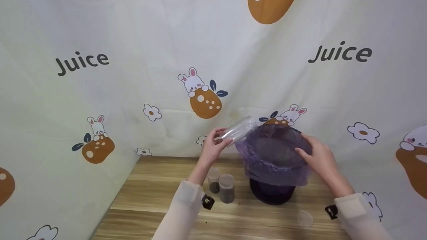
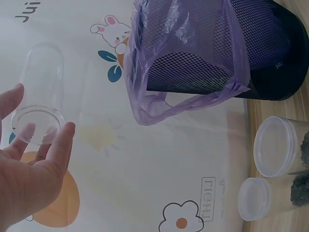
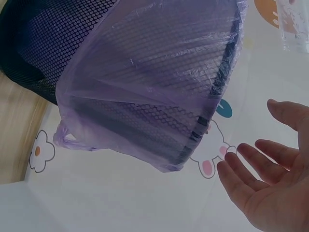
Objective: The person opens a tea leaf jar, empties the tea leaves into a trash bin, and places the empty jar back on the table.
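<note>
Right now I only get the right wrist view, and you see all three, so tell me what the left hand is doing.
Observer: The left hand grips a tilted clear jar by its near end.
Operator: Okay, and is anything standing close by?
Observer: Yes, the head view shows two lidded jars on the table, left of the bin.
Operator: Anything on the bin's other side?
Observer: A clear disc lies on the table, to the front right of the bin's base.
</note>
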`<control>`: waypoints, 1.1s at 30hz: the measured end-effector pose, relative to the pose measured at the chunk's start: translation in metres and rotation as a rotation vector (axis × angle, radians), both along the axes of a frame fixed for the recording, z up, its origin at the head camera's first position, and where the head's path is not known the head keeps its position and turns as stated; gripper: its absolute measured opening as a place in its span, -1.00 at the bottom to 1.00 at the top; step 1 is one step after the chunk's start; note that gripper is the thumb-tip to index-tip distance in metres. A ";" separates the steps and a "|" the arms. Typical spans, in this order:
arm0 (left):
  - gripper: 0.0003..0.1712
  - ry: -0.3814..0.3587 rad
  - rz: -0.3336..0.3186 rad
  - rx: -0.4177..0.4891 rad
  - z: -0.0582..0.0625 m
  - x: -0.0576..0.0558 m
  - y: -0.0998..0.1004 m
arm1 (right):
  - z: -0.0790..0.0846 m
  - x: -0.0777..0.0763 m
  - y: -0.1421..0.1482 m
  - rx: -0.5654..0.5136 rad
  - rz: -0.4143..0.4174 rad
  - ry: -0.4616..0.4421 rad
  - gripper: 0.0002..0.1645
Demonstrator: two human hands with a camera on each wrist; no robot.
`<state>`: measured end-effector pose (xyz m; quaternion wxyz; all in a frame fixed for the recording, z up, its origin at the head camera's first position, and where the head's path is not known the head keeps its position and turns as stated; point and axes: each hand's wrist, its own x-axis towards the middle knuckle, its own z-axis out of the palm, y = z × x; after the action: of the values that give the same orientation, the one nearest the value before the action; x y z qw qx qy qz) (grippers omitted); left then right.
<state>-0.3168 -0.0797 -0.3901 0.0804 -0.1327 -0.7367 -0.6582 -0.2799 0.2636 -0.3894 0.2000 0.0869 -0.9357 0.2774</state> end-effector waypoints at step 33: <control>-0.45 -0.046 -0.019 0.070 -0.042 0.008 -0.042 | -0.025 0.020 0.029 -0.029 -0.054 -0.025 -0.34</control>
<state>-0.3085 -0.1220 -0.4320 0.0617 -0.1215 -0.7135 -0.6873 -0.2603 0.2926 -0.4142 0.1968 0.0554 -0.9360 0.2867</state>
